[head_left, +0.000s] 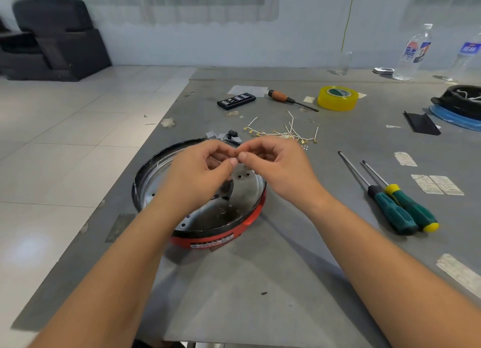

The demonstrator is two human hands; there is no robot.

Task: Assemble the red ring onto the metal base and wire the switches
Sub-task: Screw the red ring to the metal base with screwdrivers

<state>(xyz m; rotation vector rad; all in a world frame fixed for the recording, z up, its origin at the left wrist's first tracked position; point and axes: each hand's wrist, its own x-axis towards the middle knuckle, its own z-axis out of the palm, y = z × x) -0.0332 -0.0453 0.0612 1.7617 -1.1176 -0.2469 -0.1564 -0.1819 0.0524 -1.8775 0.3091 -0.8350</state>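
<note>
I see both hands raised together over the round assembly, fingertips meeting in the middle. My left hand [205, 165] has its fingers curled in with thumb and forefinger pressed toward each other, and my right hand [270, 163] mirrors it, thumb tip touching the left thumb tip; they seem to pinch something tiny between them, but it is too small for me to tell what it is. Below them the red ring [235, 230] sits around the metal base [242, 194], near the left edge of the grey table [260, 282], with a label on its near side. Just beyond the ring lie a small black switch [232, 134] and a few grey pieces, and to their right a loose scatter of white wires [289, 130] with brass ends. To the right of the ring two green-handled screwdrivers [400, 209] lie side by side. Farther back I can see a wooden-handled screwdriver [286, 97], a roll of yellow tape [337, 98] and a black bit case [236, 101].
</note>
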